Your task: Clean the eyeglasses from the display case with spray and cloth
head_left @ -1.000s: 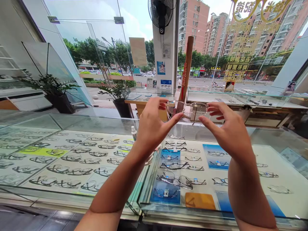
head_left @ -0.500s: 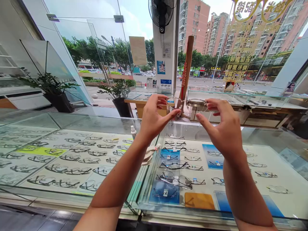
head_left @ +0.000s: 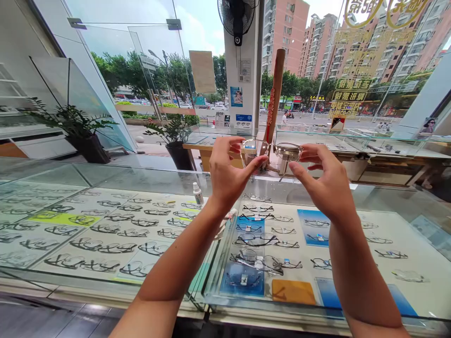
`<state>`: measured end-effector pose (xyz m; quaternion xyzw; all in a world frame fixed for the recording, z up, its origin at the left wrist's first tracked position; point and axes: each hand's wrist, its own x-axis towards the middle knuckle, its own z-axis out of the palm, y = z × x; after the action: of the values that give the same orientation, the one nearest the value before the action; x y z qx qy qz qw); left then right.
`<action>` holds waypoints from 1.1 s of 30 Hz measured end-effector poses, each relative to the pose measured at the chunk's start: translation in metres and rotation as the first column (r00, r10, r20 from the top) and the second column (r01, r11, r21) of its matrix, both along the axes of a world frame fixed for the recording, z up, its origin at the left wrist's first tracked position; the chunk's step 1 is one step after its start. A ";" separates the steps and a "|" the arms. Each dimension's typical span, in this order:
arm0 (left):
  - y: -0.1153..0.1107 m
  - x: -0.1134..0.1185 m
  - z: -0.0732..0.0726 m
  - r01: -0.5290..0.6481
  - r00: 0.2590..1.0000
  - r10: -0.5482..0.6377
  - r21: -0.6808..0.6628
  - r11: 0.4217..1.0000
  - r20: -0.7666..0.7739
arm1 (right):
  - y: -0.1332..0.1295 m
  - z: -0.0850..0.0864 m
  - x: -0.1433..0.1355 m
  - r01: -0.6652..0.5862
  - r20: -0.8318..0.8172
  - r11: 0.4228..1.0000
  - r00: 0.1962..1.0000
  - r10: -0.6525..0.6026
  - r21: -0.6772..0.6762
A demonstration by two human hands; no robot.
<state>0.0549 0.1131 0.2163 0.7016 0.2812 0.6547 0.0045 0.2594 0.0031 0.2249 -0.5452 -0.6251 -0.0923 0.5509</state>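
Note:
A pair of thin metal-framed eyeglasses (head_left: 287, 149) is held up above the glass counter, its two lenses side by side and seen through. My left hand (head_left: 232, 169) pinches the left side of the frame, thumb below the left lens and fingers at its outer edge. At the other side my right hand (head_left: 322, 180) grips the outer edge of the right lens, thumb low and fingers above. The temples are hard to make out.
Below the hands is a glass display case (head_left: 373, 225) with rows of eyeglasses. A spray bottle (head_left: 198, 193) and a partly hidden cloth lie near my left forearm. Beyond stand a wooden post (head_left: 276, 89) and potted plants (head_left: 178, 141).
The eyeglasses have tilted so that the lenses face the camera more fully. Both hands have shifted only slightly, and the view has moved a little.

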 end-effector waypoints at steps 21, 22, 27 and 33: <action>0.055 0.002 -0.015 0.281 0.951 -0.292 0.110 0.953 0.100 | 0.018 -0.011 -0.015 -0.010 0.015 0.951 1.000 0.006 0.308; 0.059 0.003 -0.016 0.310 0.942 -0.319 0.094 0.946 0.105 | 0.018 -0.011 -0.017 -0.009 0.012 0.946 1.000 0.005 0.324; 0.066 0.006 -0.021 0.336 0.931 -0.347 0.111 0.935 0.114 | 0.022 -0.011 -0.015 -0.030 -0.056 0.930 0.997 0.055 0.367; 0.052 0.005 -0.019 0.103 0.978 -0.167 0.404 0.909 0.125 | 0.037 -0.017 -0.011 -0.125 -0.253 0.912 0.938 0.237 0.391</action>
<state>0.0599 0.1647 0.1972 0.6523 0.0926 0.7491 -0.0698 0.2485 0.0401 0.2078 -0.3784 -0.5556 -0.0739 0.7367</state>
